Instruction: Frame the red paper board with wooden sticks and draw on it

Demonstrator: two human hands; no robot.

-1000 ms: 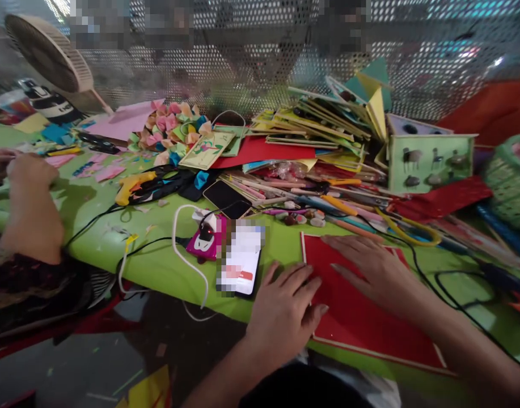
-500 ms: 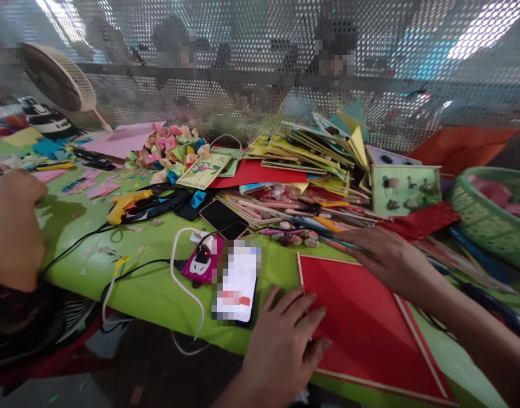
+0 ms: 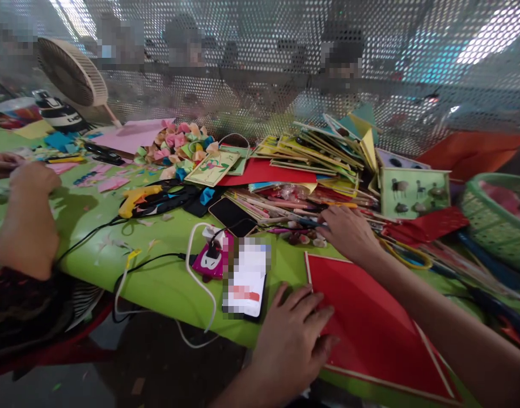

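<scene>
A red panel (image 3: 362,317) edged with pale wooden strips lies on the green table at my front. Over its left edge rests my left hand (image 3: 296,328), open with fingers spread, holding nothing. My right hand (image 3: 349,232) reaches across the panel's far edge onto a heap of pens and thin sticks (image 3: 280,212). Its fingers are stretched out and a little bent, touching the heap; no grasped thing shows. Small pebbles (image 3: 302,239) lie just left of that hand. Left of my left hand is a lit phone (image 3: 249,280) with a blurred screen.
A magenta power strip (image 3: 212,258), a dark phone (image 3: 233,216) and a yellow glue gun (image 3: 138,199) lie leftward with trailing cables. Stacked cards (image 3: 319,156), a pebble picture (image 3: 415,192) and a green basket (image 3: 495,226) stand behind. Another person's hand (image 3: 34,175) is at far left.
My right hand has moved left along the pens and sticks, uncovering yellow-handled scissors to its right. My left hand stays on the panel. The view has shifted slightly.
</scene>
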